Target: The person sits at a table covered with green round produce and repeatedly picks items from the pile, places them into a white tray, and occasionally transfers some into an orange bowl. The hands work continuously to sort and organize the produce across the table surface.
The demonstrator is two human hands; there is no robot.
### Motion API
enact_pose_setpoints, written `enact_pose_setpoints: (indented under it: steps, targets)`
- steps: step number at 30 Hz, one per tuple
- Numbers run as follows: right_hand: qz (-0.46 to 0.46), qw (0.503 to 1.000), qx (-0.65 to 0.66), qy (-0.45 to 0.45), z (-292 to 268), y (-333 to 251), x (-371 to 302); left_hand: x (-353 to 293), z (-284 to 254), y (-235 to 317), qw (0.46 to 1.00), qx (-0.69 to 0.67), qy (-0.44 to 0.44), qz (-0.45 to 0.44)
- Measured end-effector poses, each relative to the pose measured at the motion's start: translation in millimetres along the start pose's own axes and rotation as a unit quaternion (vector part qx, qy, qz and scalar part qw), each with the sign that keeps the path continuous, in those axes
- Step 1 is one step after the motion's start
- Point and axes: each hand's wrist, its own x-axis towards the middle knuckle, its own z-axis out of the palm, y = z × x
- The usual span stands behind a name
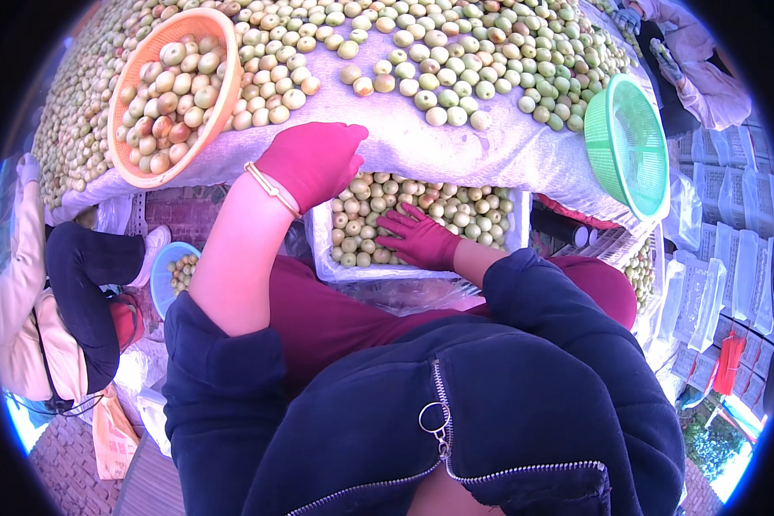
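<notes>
Your right hand (419, 238), in a red glove, lies palm down with its fingers spread over the pale green fruits (482, 209) in the white crate (522, 228) in front of you, touching the top layer without closing around any. Your left hand (312, 163), gloved in the same red, is bent at the wrist over the near edge of the table, just left of the crate's far corner; its fingers are curled and turned away, so you cannot tell from here whether it grips a fruit. A pale bracelet (271, 187) circles your left wrist. The fruits nearly cover the crate's bottom and sit below its rim. Beyond it, the table's pale cloth (404, 142) shows along the near edge, and loose fruits (456, 77) spread thickly over the far part. An orange basket (232, 77) heaped with fruits, some blushed reddish, stands on the left, and a green basket (606, 146) tilts at the right edge. Lower on the left, a blue basin (159, 284) holds more fruits, near a seated person (21, 284) in dark trousers. Plastic-lined crates (735, 258) stand in rows on the far right.
</notes>
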Motion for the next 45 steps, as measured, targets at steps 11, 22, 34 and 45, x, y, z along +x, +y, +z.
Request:
enact_pose_setpoints:
  steps: [11,22,34,45]
  targets:
    - [0.175,0.983,-0.048,0.014,-35.1,56.1,-84.5,9.1,-4.8,30.9,0.997,0.017,-0.079,-0.016]
    - [0.093,0.915,0.105,0.378,-217.3,61.2,-43.5,32.5,6.0,31.9,0.997,-0.052,-0.041,-0.029]
    - [0.019,0.969,-0.013,0.245,-222.2,136.1,107.3,46.9,2.9,12.6,0.996,-0.083,0.027,-0.003]
    - [0.068,0.940,-0.192,0.273,-283.4,195.6,264.3,53.8,-4.3,-0.3,0.996,-0.093,0.000,0.008]
